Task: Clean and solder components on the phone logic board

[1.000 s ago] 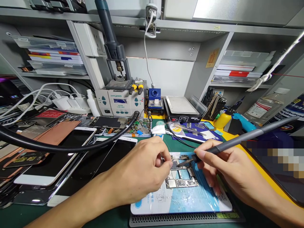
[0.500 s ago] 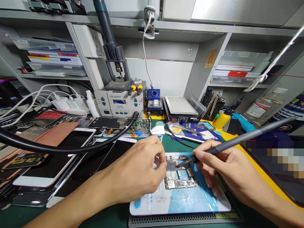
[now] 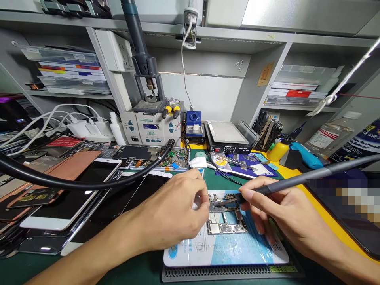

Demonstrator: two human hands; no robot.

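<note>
Right hand (image 3: 274, 202) grasps soldering iron (image 3: 311, 174), tip at circuit board (image 3: 227, 228), lower frame, right of center. Left hand (image 3: 178, 213) by board's left edge, fingers curled; can't tell if gripping anything.

This looks like an electronics repair workshop, most likely one for phones. Several phones (image 3: 44, 221) lie piled on the left of the green surface (image 3: 136, 273), near a shallow case (image 3: 179, 155) of exposed electronics. A bare circuit board (image 3: 227, 229) sits in the middle on a white-and-blue mat (image 3: 190, 257), with a pen-shaped tool (image 3: 299, 179) at it. Behind stands a machine (image 3: 148, 133) with buttons and a small display, marked "Quick", beside a flat metal-topped box (image 3: 227, 132). Tweezers (image 3: 268, 128) stand in a holder, a labelled bottle (image 3: 328, 132) is close by, and plastic boxes (image 3: 74, 84) fill the shelves.
</note>
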